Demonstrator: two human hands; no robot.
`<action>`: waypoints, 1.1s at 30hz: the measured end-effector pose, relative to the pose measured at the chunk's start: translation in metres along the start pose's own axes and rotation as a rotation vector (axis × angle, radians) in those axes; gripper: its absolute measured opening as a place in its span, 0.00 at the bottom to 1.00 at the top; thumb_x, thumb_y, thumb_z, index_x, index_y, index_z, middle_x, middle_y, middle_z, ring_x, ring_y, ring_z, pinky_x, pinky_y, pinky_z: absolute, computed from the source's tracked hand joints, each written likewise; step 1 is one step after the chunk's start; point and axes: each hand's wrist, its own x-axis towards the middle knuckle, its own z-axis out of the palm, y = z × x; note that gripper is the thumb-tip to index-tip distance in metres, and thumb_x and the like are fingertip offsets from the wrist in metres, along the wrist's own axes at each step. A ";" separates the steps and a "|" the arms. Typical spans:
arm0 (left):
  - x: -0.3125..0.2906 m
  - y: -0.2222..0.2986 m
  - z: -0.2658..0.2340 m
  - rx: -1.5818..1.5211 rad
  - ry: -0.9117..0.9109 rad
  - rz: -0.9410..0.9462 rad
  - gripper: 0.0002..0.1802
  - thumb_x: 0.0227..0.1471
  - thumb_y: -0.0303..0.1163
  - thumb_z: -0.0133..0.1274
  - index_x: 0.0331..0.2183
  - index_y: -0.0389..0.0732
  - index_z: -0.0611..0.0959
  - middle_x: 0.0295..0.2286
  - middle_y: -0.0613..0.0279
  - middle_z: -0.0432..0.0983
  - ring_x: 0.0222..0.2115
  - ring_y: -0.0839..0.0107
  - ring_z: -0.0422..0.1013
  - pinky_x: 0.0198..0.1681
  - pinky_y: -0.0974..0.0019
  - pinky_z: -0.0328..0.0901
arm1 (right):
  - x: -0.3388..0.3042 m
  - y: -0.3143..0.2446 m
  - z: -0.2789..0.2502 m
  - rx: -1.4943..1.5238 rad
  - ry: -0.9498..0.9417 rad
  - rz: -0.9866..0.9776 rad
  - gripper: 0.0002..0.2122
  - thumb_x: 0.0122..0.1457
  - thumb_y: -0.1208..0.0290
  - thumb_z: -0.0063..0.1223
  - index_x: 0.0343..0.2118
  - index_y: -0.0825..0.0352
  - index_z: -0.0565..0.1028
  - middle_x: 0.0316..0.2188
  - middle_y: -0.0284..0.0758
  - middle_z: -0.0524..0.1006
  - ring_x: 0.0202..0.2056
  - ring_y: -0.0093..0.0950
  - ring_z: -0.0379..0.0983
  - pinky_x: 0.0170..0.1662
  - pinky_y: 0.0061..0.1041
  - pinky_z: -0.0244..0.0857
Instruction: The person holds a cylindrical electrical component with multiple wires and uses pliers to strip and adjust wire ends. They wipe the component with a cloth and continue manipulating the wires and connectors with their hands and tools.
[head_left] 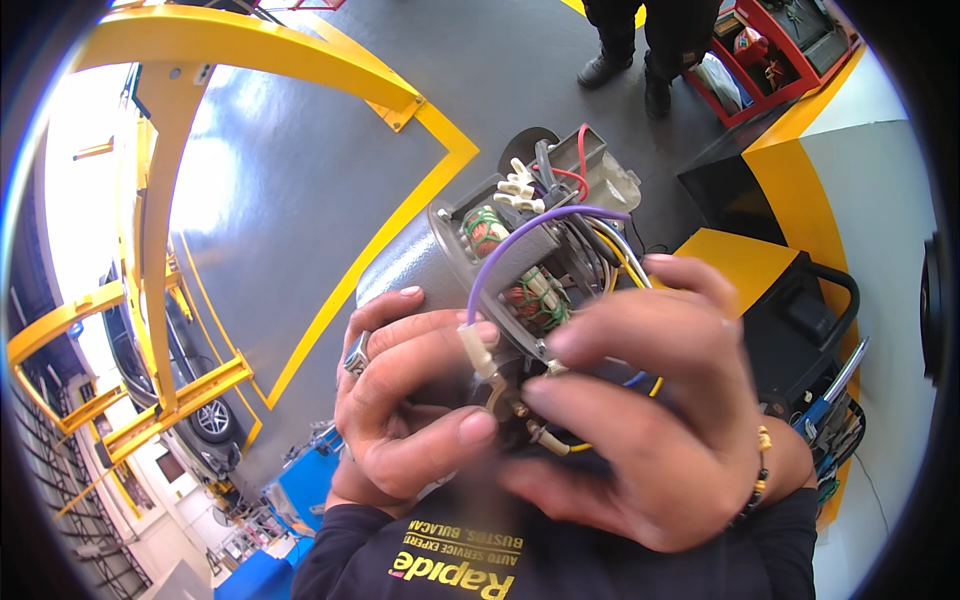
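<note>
A grey electric motor (400,245) lies in front of me, its end uncovered. Copper windings (537,300) tied with green cord show inside. My left hand (410,390) rests against the housing, fingers and thumb closed around a small dark part with brass-coloured terminals (518,408). A purple wire (510,245) arches over the motor to a whitish connector (478,350) at that part, beside my left fingertips. A yellow wire ends in another pale connector (548,440) below. My right hand (650,410), partly blurred, has curled fingers pinched close to the part; what they grip is hidden.
White connectors (520,190) and a red wire (575,180) stick up at the motor's far end. A black-and-yellow box (745,265) stands at right. Beyond are a person's legs (650,40), a red tool cart (765,70) and a yellow lift frame (165,200) at left.
</note>
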 end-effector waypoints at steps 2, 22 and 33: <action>-0.005 0.002 0.000 0.009 0.007 -0.023 0.28 0.53 0.30 0.64 0.51 0.64 0.72 0.47 0.57 0.81 0.46 0.54 0.80 0.56 0.44 0.66 | -0.018 0.010 -0.009 -0.018 0.066 -0.020 0.24 0.43 0.53 0.77 0.40 0.59 0.78 0.45 0.37 0.72 0.44 0.33 0.72 0.58 0.50 0.60; -0.001 -0.002 0.007 0.136 -0.006 0.067 0.35 0.48 0.31 0.72 0.50 0.58 0.66 0.45 0.55 0.81 0.46 0.53 0.80 0.55 0.44 0.67 | -0.153 0.065 -0.059 -0.250 0.465 0.372 0.12 0.58 0.62 0.57 0.33 0.66 0.71 0.51 0.47 0.70 0.53 0.37 0.67 0.63 0.40 0.55; 0.007 0.004 0.002 0.241 -0.032 0.129 0.31 0.45 0.25 0.71 0.47 0.57 0.74 0.42 0.54 0.81 0.43 0.51 0.81 0.50 0.44 0.72 | -0.246 0.051 -0.106 -0.424 0.703 0.494 0.06 0.67 0.74 0.45 0.39 0.71 0.72 0.54 0.44 0.70 0.56 0.31 0.66 0.62 0.31 0.57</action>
